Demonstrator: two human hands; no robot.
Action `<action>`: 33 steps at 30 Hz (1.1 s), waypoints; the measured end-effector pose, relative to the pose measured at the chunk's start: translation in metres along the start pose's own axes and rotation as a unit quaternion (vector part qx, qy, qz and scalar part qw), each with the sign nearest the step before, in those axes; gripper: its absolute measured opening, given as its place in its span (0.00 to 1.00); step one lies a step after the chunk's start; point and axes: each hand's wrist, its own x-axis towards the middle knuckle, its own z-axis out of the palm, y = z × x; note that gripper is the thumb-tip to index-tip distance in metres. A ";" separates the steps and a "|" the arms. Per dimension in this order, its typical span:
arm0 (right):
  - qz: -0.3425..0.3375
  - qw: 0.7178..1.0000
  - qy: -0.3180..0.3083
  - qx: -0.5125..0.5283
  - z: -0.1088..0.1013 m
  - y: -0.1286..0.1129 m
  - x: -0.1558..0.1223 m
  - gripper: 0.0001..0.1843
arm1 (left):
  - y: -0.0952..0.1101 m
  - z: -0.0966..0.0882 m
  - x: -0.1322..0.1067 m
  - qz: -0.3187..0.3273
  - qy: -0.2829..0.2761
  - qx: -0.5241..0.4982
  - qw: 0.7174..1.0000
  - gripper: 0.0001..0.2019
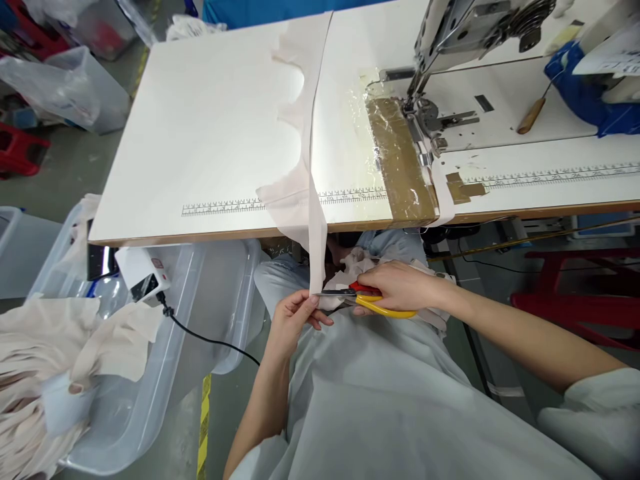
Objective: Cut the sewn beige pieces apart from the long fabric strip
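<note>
A pale fabric strip (314, 167) runs down the white sewing table (210, 133) and hangs over its front edge into my lap. My left hand (295, 320) is closed, pinching the strip's lower end. My right hand (400, 287) grips yellow and red scissors (370, 301); their blades point left and meet the strip right by my left fingers. More pale fabric (355, 263) is bunched in my lap behind the scissors.
A sewing machine (450, 40) stands at the table's back right, with a brown taped patch (400, 160) in front of it. A clear plastic bin (150, 373) with pale fabric pieces (45, 373) sits at my left. A wooden-handled tool (531, 115) and blue cloth (585, 93) lie far right.
</note>
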 end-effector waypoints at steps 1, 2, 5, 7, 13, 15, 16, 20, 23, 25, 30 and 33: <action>0.004 1.000 0.002 -0.009 0.000 -0.002 0.000 0.23 | 0.000 0.000 0.000 0.000 -0.002 0.000 1.000 0.21; 0.009 1.000 0.002 -0.015 -0.001 -0.003 0.001 0.24 | 0.000 0.000 0.000 0.001 -0.004 -0.001 1.000 0.21; 0.020 0.999 0.002 -0.028 -0.002 -0.006 0.001 0.25 | 0.000 0.000 0.001 0.004 -0.004 -0.003 1.000 0.20; 0.021 0.999 0.002 -0.029 -0.002 -0.006 0.001 0.24 | 0.000 0.000 0.001 0.004 -0.002 -0.003 1.000 0.20; 0.014 0.999 0.022 -0.035 0.002 -0.007 0.005 0.24 | 0.000 0.002 0.002 -0.008 -0.008 0.008 1.000 0.21; 0.005 0.999 0.024 -0.028 0.004 -0.007 0.008 0.23 | 0.001 0.002 0.002 -0.013 -0.011 0.013 1.000 0.21; 0.002 0.999 0.026 -0.024 0.005 -0.007 0.009 0.22 | 0.001 0.001 0.001 -0.015 -0.012 0.018 1.000 0.21; 0.001 0.998 0.057 0.013 0.011 -0.002 0.007 0.23 | 0.003 -0.007 0.003 0.004 -0.006 0.091 0.996 0.22; 0.004 0.995 0.073 0.061 0.018 0.002 -0.003 0.28 | 0.010 -0.013 0.012 0.128 0.108 0.212 0.963 0.23; -0.003 0.992 0.086 0.091 0.024 0.004 -0.011 0.30 | 0.016 -0.011 0.024 0.222 0.189 0.285 0.913 0.22; 0.001 0.979 0.136 0.151 0.031 0.007 -0.028 0.31 | 0.023 0.006 0.051 0.311 0.163 0.292 0.890 0.15; 0.031 0.968 0.180 0.171 0.030 0.016 -0.042 0.31 | 0.006 -0.008 0.058 0.224 0.179 0.195 0.938 0.17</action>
